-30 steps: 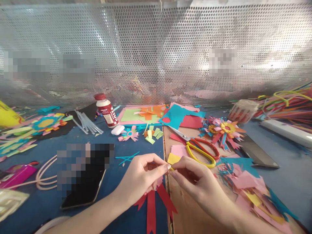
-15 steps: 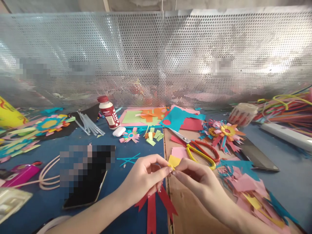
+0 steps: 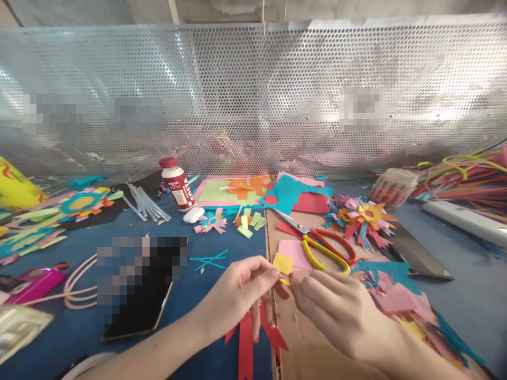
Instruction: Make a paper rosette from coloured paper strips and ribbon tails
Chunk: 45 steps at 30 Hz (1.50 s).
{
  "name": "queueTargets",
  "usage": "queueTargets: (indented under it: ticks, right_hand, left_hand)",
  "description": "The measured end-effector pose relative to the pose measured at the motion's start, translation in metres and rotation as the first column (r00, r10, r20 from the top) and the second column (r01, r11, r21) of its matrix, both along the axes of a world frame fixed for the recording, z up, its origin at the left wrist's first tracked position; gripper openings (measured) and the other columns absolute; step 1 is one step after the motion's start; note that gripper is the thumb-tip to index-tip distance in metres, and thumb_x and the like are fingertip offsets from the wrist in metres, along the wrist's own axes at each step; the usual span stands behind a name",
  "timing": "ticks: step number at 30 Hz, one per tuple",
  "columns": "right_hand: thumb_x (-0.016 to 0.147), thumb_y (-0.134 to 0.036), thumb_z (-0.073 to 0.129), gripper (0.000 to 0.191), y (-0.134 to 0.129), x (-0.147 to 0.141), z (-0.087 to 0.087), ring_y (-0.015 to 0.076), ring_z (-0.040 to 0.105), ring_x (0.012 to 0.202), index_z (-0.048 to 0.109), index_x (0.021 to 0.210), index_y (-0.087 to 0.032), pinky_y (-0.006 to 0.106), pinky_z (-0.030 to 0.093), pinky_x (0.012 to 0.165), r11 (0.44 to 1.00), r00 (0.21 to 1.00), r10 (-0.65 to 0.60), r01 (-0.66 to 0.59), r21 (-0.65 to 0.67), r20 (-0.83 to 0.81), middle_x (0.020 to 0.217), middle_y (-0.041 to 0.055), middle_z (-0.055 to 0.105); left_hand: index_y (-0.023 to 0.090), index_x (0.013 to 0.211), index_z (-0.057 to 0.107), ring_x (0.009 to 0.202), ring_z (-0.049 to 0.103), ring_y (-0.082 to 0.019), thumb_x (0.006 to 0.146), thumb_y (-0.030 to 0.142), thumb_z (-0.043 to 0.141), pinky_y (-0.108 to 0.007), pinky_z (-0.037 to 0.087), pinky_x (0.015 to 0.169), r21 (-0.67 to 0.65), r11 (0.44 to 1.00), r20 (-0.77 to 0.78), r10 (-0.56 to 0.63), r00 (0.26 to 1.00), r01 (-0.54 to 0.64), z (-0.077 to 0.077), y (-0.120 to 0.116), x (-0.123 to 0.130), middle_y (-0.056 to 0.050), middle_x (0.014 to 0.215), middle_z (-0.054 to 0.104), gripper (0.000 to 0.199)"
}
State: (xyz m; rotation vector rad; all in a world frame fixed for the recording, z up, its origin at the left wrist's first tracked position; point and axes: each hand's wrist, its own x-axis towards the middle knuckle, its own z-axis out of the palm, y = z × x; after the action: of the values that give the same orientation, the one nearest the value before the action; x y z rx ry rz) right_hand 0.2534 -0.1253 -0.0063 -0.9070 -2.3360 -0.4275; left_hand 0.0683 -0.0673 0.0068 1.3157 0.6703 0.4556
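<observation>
A small piece of yellow paper (image 3: 282,263) is pinched between the thumb and forefinger of my left hand (image 3: 241,290). Its upper part stands up flat, and a narrow yellow fold shows below the fingertips. My right hand (image 3: 335,306) is closed at the paper's lower right edge, knuckles turned up, so its fingertips are partly hidden. Red paper strips (image 3: 246,345) with notched ends lie under my left hand. Scissors (image 3: 312,240) with red and yellow handles rest just beyond my hands, beside a pink paper piece (image 3: 293,253).
A phone (image 3: 144,290) lies left, near a looped cable (image 3: 73,279). A bottle (image 3: 177,184), a white earbud case (image 3: 194,215) and coloured paper sheets (image 3: 285,190) sit further back. Paper scraps (image 3: 404,298) and a paper flower (image 3: 370,212) are right. A perforated metal panel (image 3: 222,68) closes the back.
My right hand has rolled over, knuckles up, and shifted slightly right and down. The yellow paper now shows more of its flat face. My left hand's lower fingers have stretched downward.
</observation>
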Motion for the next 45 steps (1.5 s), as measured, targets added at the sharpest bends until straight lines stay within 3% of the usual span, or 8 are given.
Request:
queueTargets:
  ticks: [8,12,18,21,24,31,39,45]
  right_hand:
    - [0.089,-0.009,0.033,0.031,-0.001,-0.006,0.0,0.0162,0.044,0.054,0.058,0.072,-0.014,0.03,0.034,0.047,0.997,0.985,-0.075,0.074,0.016,0.154,0.065,0.0043,0.053]
    - [0.088,-0.022,0.05,0.013,0.006,-0.002,-0.007,0.0149,0.049,0.06,0.06,0.091,-0.015,0.027,0.038,0.049,0.975,0.969,-0.184,0.158,-0.158,-0.164,0.072,0.0033,0.053]
    - [0.085,-0.031,0.055,0.009,0.008,-0.004,0.004,0.0148,0.051,0.085,0.061,0.086,-0.024,0.028,0.042,0.078,0.752,0.799,-0.369,-0.043,-0.657,-0.474,0.088,0.001,0.049]
    - [0.086,-0.029,0.054,0.013,0.01,-0.007,0.006,0.0139,0.05,0.084,0.057,0.075,-0.022,0.028,0.04,0.078,0.634,0.751,-0.412,-0.171,-0.754,-0.517,0.085,-0.0008,0.049]
    - [0.086,-0.025,0.052,0.015,0.011,-0.005,0.007,0.0136,0.05,0.085,0.054,0.072,-0.022,0.028,0.039,0.081,0.587,0.735,-0.411,-0.239,-0.774,-0.539,0.087,-0.0013,0.049]
    - [0.083,-0.024,0.056,0.01,0.012,-0.001,0.012,0.0157,0.049,0.097,0.059,0.073,-0.021,0.03,0.036,0.09,0.539,0.797,-0.341,-0.27,-0.798,-0.499,0.096,0.0006,0.049]
    - [0.086,-0.031,0.047,0.017,0.014,-0.005,0.004,0.0192,0.052,0.093,0.059,0.082,-0.02,0.036,0.041,0.086,0.509,0.651,-0.433,-0.394,-0.765,-0.623,0.092,0.0028,0.055]
    - [0.084,-0.032,0.053,0.017,0.014,-0.005,0.0,0.0186,0.051,0.092,0.058,0.074,-0.019,0.036,0.04,0.086,0.556,0.64,-0.402,-0.399,-0.73,-0.655,0.092,0.0032,0.053]
  left_hand:
    - [0.015,0.078,0.051,0.042,0.054,-0.007,0.081,0.034,0.058,-0.016,0.043,0.036,0.104,0.993,-0.079,0.058,0.995,-0.049,-0.007,0.003,0.0,0.0,0.072,0.061,0.02]
    - [0.015,0.077,0.052,0.037,0.052,-0.005,0.083,0.029,0.054,-0.015,0.034,0.037,0.087,0.994,-0.125,0.081,0.989,-0.07,-0.002,0.006,-0.002,0.002,0.062,0.061,0.015]
    - [0.015,0.079,0.053,0.038,0.053,-0.006,0.083,0.03,0.054,-0.017,0.032,0.04,0.091,0.993,-0.141,0.091,0.986,-0.078,-0.002,0.006,-0.002,0.001,0.061,0.062,0.015]
    - [0.015,0.08,0.055,0.042,0.056,-0.008,0.084,0.033,0.052,-0.017,0.032,0.042,0.084,0.994,-0.148,0.081,0.986,-0.069,-0.002,0.006,-0.002,0.0,0.062,0.064,0.019]
    - [0.014,0.078,0.056,0.046,0.059,-0.008,0.088,0.035,0.046,-0.017,0.032,0.043,0.053,0.998,-0.146,0.046,0.988,-0.038,-0.001,0.006,-0.002,-0.004,0.069,0.067,0.025]
    - [0.014,0.077,0.055,0.051,0.059,-0.01,0.083,0.03,0.056,-0.019,0.044,0.046,-0.003,0.996,-0.064,-0.085,0.994,0.085,-0.006,0.004,-0.001,-0.004,0.07,0.066,0.017]
    - [0.014,0.073,0.051,0.049,0.061,-0.008,0.084,0.026,0.053,-0.016,0.035,0.043,0.033,0.999,-0.067,-0.008,0.998,0.011,-0.004,0.006,-0.004,-0.005,0.073,0.068,0.017]
    - [0.013,0.073,0.052,0.057,0.061,-0.012,0.082,0.024,0.055,-0.018,0.042,0.045,0.0,1.0,-0.039,-0.032,0.999,0.032,-0.007,0.006,-0.002,-0.006,0.074,0.067,0.014]
